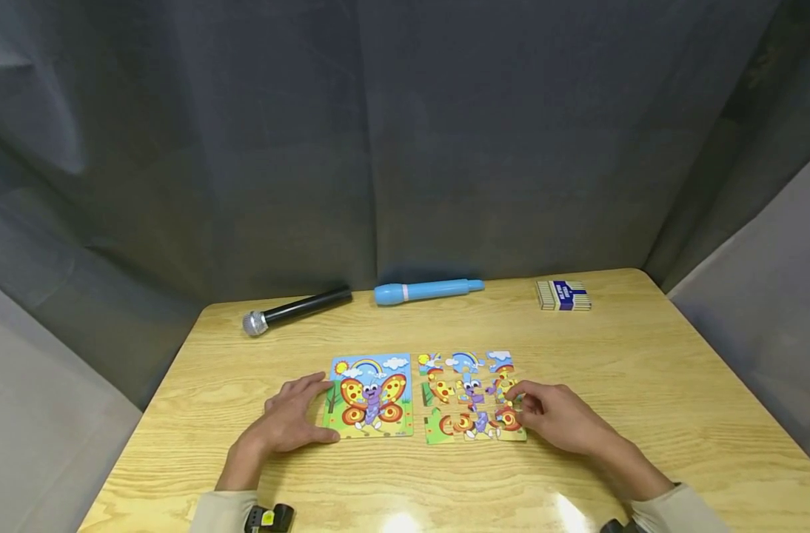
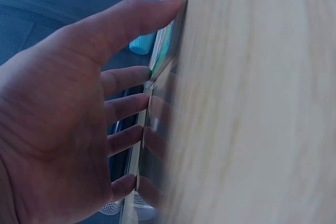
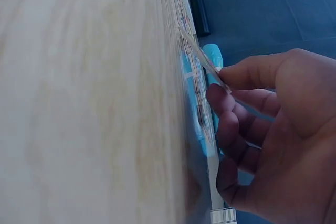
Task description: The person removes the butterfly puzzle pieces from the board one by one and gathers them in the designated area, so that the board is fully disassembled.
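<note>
A butterfly picture board [image 1: 372, 396] lies flat on the wooden table [image 1: 645, 370]. My left hand [image 1: 315, 411] rests at its left edge, with straight fingers [image 2: 131, 106] touching the board's rim [image 2: 139, 153] and the thumb on the near corner. Just right of it lies a matching jigsaw [image 1: 468, 396] of loose pieces. My right hand [image 1: 521, 406] is at the jigsaw's right edge. In the right wrist view its thumb and fingers [image 3: 223, 103] pinch a thin puzzle piece [image 3: 202, 59] that is tilted up off the table.
A black microphone [image 1: 295, 309] with a silver head and a light blue marker [image 1: 428, 290] lie along the far edge. A small striped box [image 1: 563, 295] sits at the far right. Grey curtains hang round the table.
</note>
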The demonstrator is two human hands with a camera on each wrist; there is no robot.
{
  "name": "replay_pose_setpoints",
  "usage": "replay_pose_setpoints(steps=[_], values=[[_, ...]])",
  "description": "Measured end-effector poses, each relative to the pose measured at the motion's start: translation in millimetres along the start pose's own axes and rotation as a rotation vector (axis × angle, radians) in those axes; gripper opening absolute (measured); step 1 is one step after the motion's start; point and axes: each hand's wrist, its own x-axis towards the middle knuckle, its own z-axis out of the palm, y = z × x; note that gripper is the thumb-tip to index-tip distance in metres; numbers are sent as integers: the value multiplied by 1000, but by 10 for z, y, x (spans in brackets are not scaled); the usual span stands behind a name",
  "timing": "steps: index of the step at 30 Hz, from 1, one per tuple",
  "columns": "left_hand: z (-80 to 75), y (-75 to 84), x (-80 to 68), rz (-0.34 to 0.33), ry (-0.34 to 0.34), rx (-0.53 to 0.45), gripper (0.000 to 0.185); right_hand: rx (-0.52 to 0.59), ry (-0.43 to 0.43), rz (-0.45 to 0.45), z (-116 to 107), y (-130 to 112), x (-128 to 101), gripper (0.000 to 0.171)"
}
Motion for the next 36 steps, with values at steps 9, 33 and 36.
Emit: replay_pose_setpoints(steps=[9, 33, 36], values=[[-9, 13, -36, -2, -1, -12, 88, -12, -46, 12, -13, 61, 0, 22], [10, -57, -7, -48, 2, -83, 95, -92, 21, 32, 7, 136, 83, 14], [13, -47, 25, -82, 42, -92, 91, -156, 39, 29, 21, 136, 120, 13]])
